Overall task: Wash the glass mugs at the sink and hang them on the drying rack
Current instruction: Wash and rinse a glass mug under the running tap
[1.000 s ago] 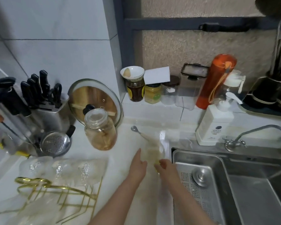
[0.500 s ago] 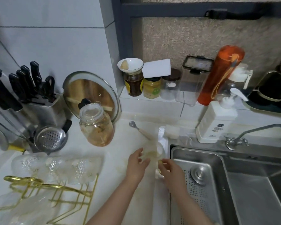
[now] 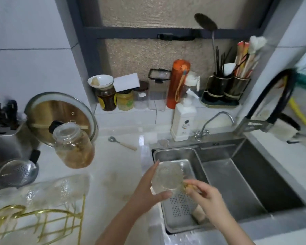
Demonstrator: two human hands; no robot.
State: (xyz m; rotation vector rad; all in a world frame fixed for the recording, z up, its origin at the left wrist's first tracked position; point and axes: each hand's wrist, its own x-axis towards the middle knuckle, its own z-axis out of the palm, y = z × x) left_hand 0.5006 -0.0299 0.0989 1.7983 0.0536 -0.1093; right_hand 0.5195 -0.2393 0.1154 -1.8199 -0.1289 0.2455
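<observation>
We're early in the task, by our read. One glass mug is in hand above the sink, over the perforated drain tray. No water is visible from the faucet or the black pull-down hose, so we judge washing hasn't really begun. The gold drying rack sits on the desk far to the left of the fingers, and we see nothing hung on its pegs. Clear glassware lies beside the rack; too blurred to say whether those are more mugs.

Left to do, as we see it: wet, soap, rinse this mug, hang it, then repeat for any others.

Fingers:
- Left hand: curled around the mug body from the left, thumb across the near side, forefinger up along the far wall. Firm wrap, not spread.
- Right hand: fingers curled and pinching something small and yellowish at the mug's right side. Likely the handle or a scrubber; we can't tell which through the blur.

The soap bottle stands beyond the fingers, past the sink's far rim. The spoon lies on the desk beyond the left fingers, well apart from them.
</observation>
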